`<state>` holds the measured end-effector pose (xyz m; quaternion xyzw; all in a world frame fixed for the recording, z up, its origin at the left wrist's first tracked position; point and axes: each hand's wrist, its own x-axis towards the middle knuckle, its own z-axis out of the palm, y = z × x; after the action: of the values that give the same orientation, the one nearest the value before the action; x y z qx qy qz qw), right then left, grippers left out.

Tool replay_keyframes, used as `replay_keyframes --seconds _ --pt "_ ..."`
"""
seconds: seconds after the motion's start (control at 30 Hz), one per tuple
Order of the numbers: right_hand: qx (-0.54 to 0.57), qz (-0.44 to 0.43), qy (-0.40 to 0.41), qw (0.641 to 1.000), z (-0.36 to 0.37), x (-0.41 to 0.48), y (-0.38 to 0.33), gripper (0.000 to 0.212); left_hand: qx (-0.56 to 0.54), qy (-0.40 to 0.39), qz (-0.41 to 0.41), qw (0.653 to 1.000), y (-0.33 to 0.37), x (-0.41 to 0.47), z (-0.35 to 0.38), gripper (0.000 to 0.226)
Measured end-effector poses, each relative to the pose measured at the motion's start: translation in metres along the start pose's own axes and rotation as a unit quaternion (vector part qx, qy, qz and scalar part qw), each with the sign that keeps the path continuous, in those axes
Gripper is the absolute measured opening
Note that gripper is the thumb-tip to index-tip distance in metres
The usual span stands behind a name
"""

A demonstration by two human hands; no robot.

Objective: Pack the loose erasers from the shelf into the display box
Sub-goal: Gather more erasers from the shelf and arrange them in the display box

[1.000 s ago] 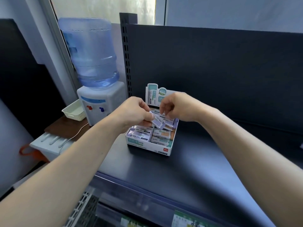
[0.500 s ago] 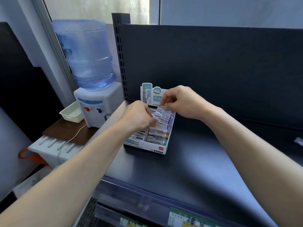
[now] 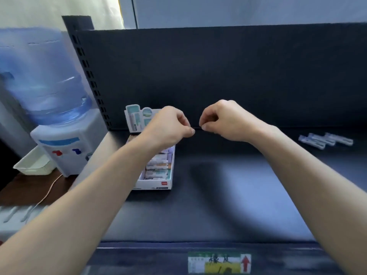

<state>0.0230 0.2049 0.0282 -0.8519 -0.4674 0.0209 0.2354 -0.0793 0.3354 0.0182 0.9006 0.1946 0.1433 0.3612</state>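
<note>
Both hands hang in the air above the dark shelf (image 3: 228,195), close together but apart, just in front of its back panel (image 3: 218,76). The left hand (image 3: 168,126) has its fingers curled in with the thumb tip against them, and nothing shows in its grip. The right hand (image 3: 228,121) is curled the same way, thumb and forefinger nearly meeting, and also looks empty.

The display box (image 3: 156,184) stands toward the shelf's left rear, its printed header card upright at the back. The left forearm crosses over the box's left side. In the uncovered right side, packed erasers (image 3: 157,168) lie flat in a row running front to back.

The loose erasers (image 3: 325,139) lie in a small cluster near the shelf's right rear corner, well apart from the box. They are blurred, so their count and wrapping cannot be read.

They are probably light, firm little blocks, likely sleeved and perhaps a bit slick. A pinch across the two long sides with thumb and forefinger should hold one securely. They look hard to damage, so slipping from a pinch is the likelier trouble.

Beyond the shelf's left edge stand a water dispenser (image 3: 61,151) and a white basket (image 3: 32,166).
</note>
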Motion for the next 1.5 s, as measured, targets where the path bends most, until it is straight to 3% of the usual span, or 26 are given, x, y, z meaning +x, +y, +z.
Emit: replay_keyframes --seconds 0.17,0.37,0.63,0.77,0.9,1.07,1.2,1.3,1.5 --pt "-0.043 0.138 0.039 0.989 -0.035 -0.053 0.059 0.011 -0.004 -0.108 0.084 0.991 0.053 0.023 0.061 0.011" --pt "-0.077 0.296 0.097 0.947 -0.078 -0.129 0.129 0.011 -0.009 -0.2 0.144 0.969 0.115 0.04 0.14 0.006" --pt "-0.108 0.487 0.136 0.856 -0.113 -0.2 0.213 0.011 0.064 -0.159 0.153 0.973 0.152 0.063 0.213 0.014" --pt "-0.105 0.548 0.09 0.825 -0.117 -0.215 0.234 0.021 0.105 -0.135 0.134 0.976 0.157 0.074 0.23 0.008" --pt "-0.087 0.558 0.055 0.824 -0.119 -0.218 0.241 0.032 0.113 -0.162 0.122 0.973 0.16 0.076 0.239 0.015" --pt "-0.087 0.541 -0.001 0.837 -0.121 -0.209 0.242 0.016 0.108 -0.161 0.106 0.975 0.163 0.072 0.24 0.019" --pt "-0.095 0.513 -0.05 0.851 -0.119 -0.198 0.239 0.024 0.089 -0.183 0.076 0.976 0.165 0.064 0.236 0.018" --pt "-0.054 0.463 -0.03 0.884 -0.116 -0.187 0.236 0.016 0.045 -0.209 0.048 0.976 0.161 0.058 0.231 0.008" --pt "0.094 0.332 0.022 0.938 -0.111 -0.147 0.212 0.019 -0.073 -0.197 -0.045 0.977 0.145 0.046 0.194 0.014"
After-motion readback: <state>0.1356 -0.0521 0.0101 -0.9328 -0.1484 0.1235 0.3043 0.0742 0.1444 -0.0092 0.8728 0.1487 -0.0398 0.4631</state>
